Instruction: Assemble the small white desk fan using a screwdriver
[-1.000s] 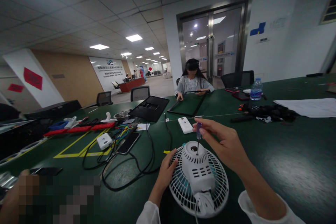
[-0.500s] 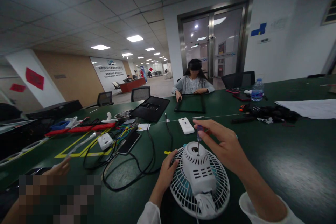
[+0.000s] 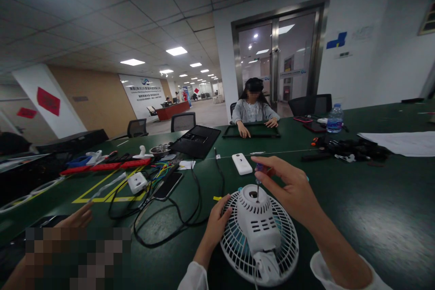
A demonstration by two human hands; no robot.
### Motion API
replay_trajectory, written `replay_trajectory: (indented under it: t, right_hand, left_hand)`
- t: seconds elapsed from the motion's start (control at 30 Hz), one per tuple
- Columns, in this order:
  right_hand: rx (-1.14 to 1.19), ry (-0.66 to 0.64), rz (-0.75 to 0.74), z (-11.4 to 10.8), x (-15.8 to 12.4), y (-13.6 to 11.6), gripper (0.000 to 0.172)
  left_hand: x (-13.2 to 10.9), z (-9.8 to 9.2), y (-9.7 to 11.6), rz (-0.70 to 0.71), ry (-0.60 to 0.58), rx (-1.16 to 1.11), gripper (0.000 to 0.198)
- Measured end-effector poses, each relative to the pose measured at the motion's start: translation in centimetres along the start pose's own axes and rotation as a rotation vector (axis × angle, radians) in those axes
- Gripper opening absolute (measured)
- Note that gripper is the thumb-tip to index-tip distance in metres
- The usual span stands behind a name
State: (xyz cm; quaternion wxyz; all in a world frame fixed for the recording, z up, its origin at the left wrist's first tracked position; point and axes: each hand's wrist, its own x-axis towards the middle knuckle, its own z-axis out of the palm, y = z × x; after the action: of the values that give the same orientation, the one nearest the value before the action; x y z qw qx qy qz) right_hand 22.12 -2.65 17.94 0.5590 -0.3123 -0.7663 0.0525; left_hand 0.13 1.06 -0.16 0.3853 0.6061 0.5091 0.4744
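Note:
A white electric fan (image 3: 260, 224) lies grille-down on the green table, its motor housing facing up. My right hand (image 3: 287, 186) pinches the purple handle of a screwdriver (image 3: 258, 173) between thumb and fingers. The screwdriver stands nearly upright, its shaft reaching down to the top of the housing; its tip is hidden in the opening there. My left hand (image 3: 217, 222) curls round the left rim of the fan's grille and grips it. A cord runs off the fan's near end.
Beyond the fan lies a white device (image 3: 242, 164). Left are black cables (image 3: 163, 240), a phone (image 3: 169, 186) and another white device (image 3: 137, 183). A co-worker's hand (image 3: 76, 217) is at far left. Opposite sits a person (image 3: 255, 104) with a black frame (image 3: 234, 135). A bottle (image 3: 335, 118) stands right.
The person opposite has laid the black frame lower and moved both hands onto it. My hands, the screwdriver and the fan look nearly the same; the view has shifted slightly.

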Motion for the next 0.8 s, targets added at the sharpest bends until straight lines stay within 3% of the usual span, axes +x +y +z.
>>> replay_trajectory:
  t: [0.27,0.53,0.8]
  right_hand:
    - [0.009,0.033,-0.015,0.08,0.04,0.04,0.020]
    - [0.090,0.012,0.143,0.08,-0.03,-0.04,0.025]
    - [0.099,-0.017,0.086,0.05,-0.41,0.09,0.032]
  left_hand:
    - [-0.01,-0.05,0.10,0.004,-0.003,0.011,0.046]
    - [-0.16,-0.04,0.66,-0.006,-0.009,0.007,0.044]
    - [-0.07,-0.09,0.40,-0.009,-0.010,0.012,0.046]
